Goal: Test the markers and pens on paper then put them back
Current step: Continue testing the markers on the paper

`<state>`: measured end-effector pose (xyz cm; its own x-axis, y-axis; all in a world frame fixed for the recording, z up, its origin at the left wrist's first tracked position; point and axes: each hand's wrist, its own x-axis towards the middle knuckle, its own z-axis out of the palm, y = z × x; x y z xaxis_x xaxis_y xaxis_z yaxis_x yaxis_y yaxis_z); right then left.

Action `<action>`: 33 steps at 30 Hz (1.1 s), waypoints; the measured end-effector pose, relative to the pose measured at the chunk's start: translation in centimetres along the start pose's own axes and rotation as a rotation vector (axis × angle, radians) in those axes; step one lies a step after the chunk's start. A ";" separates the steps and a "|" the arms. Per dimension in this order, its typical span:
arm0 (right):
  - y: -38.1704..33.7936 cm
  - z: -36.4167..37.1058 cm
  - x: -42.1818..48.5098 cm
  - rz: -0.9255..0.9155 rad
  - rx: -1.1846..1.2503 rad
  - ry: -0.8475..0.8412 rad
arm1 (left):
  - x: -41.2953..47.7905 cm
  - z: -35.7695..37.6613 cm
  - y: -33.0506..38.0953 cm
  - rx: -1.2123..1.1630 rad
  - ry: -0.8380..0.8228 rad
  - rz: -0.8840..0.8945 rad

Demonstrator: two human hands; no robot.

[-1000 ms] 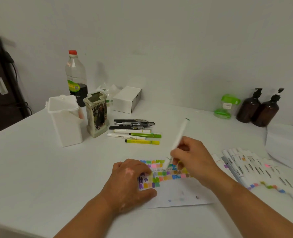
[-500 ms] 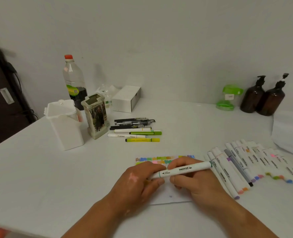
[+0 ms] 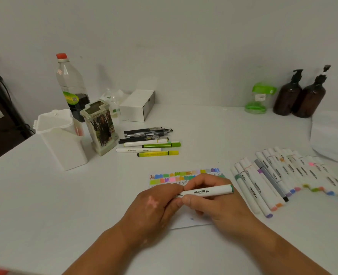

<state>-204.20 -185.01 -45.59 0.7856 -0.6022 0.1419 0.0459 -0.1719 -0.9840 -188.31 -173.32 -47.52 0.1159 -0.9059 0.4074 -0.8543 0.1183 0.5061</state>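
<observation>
Since a second before, the marker (image 3: 207,191) had swung from standing tip-down on the paper (image 3: 186,175) to lying level, and the left hand (image 3: 154,205) had lifted off the sheet to meet it. The right hand (image 3: 223,209) gripped the white barrel, thumb on the near side and fingers curled over the top. The marker's green-banded end stuck out to the right of the grip. The left hand pinched the marker's other end, fingertips closed on it right against the right thumb, and that end was hidden under them. Both hands were over the paper, whose coloured swatches showed just beyond the knuckles. To the right of the grip a row of markers (image 3: 283,175) lay side by side on the table (image 3: 45,195). Farther beyond and to the left lay a cluster of pens (image 3: 148,141), with a patterned holder (image 3: 101,130) and a white holder (image 3: 63,143) left of them.
</observation>
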 end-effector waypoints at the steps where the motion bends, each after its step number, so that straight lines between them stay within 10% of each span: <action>1: 0.0 0.0 0.0 0.000 -0.007 -0.006 | 0.0 0.0 0.0 -0.003 -0.004 0.003; 15: 0.1 -0.3 -0.2 -0.030 0.022 -0.037 | 0.1 -0.2 -0.1 0.065 0.098 0.063; 21: 0.2 -1.6 0.7 0.023 0.223 0.263 | -0.4 -0.1 -0.9 0.209 0.060 -0.169; 33: 1.4 -0.4 0.6 0.169 -0.186 0.144 | -0.2 0.5 -1.6 0.425 -0.120 -0.249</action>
<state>-203.85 -185.91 -46.84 0.6760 -0.7369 0.0041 -0.2030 -0.1915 -0.9603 -187.18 -173.58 -48.80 0.3043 -0.9289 0.2109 -0.9419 -0.2603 0.2124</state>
